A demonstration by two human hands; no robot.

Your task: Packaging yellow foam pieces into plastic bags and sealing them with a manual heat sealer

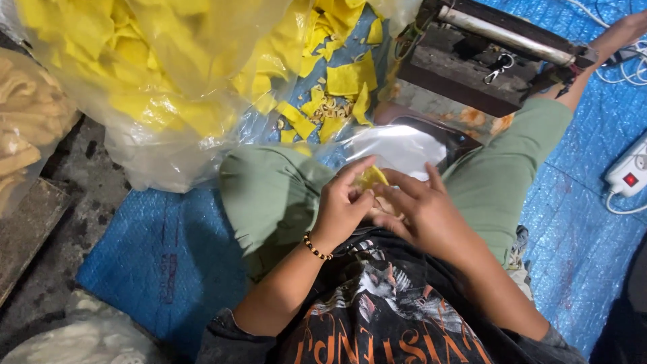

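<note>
The floor is seen to be covered by a blue woven tarpaulin (168, 256), on which the person is seated with legs in green shorts (269, 195) spread apart. Bare dark concrete (67, 202) is exposed beyond the tarpaulin's edge, well out from the left hand. A dark metal press-like machine (485, 54) with a grey bar along its top is set ahead of the hands, between the knees and further off. A white power strip (630, 175) with a red switch is laid on the tarpaulin well out from the right hand.

A large clear plastic sack (135, 87), filled with yellow chips, is slumped ahead of the left hand, and loose yellow chips (337, 87) are spilled from its mouth onto the tarpaulin. A second sack of pale tan pieces (27, 121) is seen further out on that side. A small clear plastic bag (397, 148) is laid just ahead of both hands.

The left hand (340, 209), with a beaded bracelet (315, 248) at the wrist, and the right hand (424, 212) are brought together over the lap. A yellow chip (371, 177) is pinched between the fingertips of both hands, so each grip is closed on it, at the near edge of the small bag.
</note>
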